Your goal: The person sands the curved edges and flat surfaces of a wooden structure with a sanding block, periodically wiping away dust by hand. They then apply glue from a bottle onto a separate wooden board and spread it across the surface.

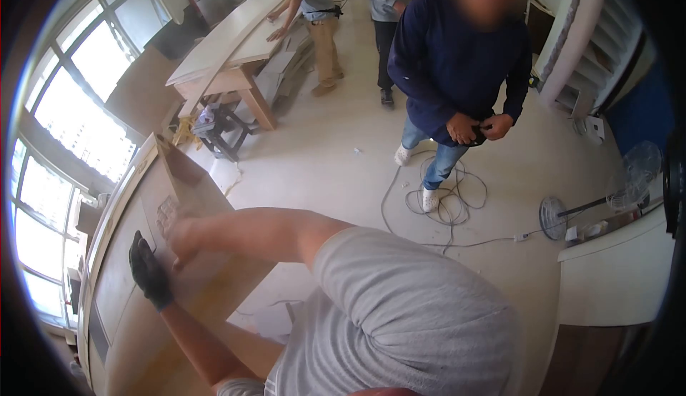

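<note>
I have my bare right hand point(175, 233) over the large wooden panel point(214, 281) near the windows point(82, 74), with its fingers stretched out but blurred, and my gloved left hand point(148, 271) is just beside it, unfolded and holding nothing that I can see. Whether either palm presses on the panel, I cannot tell. Behind it stands the counter point(251, 99) with long boards point(236, 28), while a person in a dark sweater point(457, 67) is near the looped cable point(450, 210) on the floor point(307, 171).
</note>
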Available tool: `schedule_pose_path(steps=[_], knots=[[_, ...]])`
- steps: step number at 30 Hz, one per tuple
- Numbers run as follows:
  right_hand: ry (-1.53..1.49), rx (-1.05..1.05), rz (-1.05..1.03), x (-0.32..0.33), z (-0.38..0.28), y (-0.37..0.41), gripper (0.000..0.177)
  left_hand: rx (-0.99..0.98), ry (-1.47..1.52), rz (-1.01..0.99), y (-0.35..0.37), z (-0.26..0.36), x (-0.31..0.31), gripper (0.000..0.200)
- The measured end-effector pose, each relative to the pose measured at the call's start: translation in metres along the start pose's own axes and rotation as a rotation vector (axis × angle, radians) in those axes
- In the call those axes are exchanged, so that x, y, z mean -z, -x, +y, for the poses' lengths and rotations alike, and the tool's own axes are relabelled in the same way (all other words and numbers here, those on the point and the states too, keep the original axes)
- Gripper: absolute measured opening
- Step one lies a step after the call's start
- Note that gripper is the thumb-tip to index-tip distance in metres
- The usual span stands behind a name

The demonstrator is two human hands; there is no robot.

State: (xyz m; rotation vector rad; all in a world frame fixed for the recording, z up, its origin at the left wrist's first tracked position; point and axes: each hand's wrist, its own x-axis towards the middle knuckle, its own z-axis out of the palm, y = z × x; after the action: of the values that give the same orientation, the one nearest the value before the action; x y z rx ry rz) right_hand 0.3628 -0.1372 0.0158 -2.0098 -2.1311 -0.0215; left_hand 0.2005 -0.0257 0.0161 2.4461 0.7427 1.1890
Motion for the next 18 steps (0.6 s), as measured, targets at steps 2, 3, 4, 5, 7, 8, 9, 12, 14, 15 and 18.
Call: schedule_pose_path(steps=[2,3,4,5,7,8,9,12,14,15,18], knots=[[0.056,0.007,0.042,0.009,-0.003,0.008,0.119,-0.018,-0.039,-0.009,-0.001,-0.002,0.002,0.039],[0.092,0.01,0.061,0.012,-0.002,0.011,0.117,-0.026,-0.052,-0.008,-0.002,-0.002,0.001,0.039],[0.027,-0.013,0.052,0.013,-0.001,0.01,0.114,-0.011,-0.026,-0.017,-0.002,-0.003,0.0,0.039],[-0.037,-0.033,0.045,0.014,0.0,0.006,0.111,0.004,-0.002,-0.022,-0.002,-0.003,0.0,0.039],[-0.154,-0.059,0.022,0.017,-0.002,0.0,0.106,0.001,0.007,-0.02,-0.001,-0.004,0.002,0.039],[-0.201,-0.064,0.006,0.02,0.0,-0.004,0.103,-0.017,-0.006,-0.006,-0.002,-0.006,0.0,0.039],[-0.249,-0.066,-0.013,0.02,-0.002,-0.009,0.101,-0.032,-0.023,0.007,-0.001,-0.007,0.001,0.038],[-0.082,-0.022,0.146,-0.02,-0.012,-0.024,0.102,0.011,0.041,0.05,0.0,-0.008,0.002,0.037],[-0.065,-0.001,0.163,-0.03,-0.02,-0.018,0.104,-0.046,0.023,0.056,0.0,-0.014,0.002,0.037],[-0.059,0.014,0.17,-0.031,-0.025,-0.015,0.105,-0.071,0.011,0.061,0.001,-0.016,0.002,0.036],[0.016,0.014,0.148,-0.033,-0.029,-0.025,0.111,-0.035,-0.016,0.068,0.001,-0.014,-0.001,0.035]])
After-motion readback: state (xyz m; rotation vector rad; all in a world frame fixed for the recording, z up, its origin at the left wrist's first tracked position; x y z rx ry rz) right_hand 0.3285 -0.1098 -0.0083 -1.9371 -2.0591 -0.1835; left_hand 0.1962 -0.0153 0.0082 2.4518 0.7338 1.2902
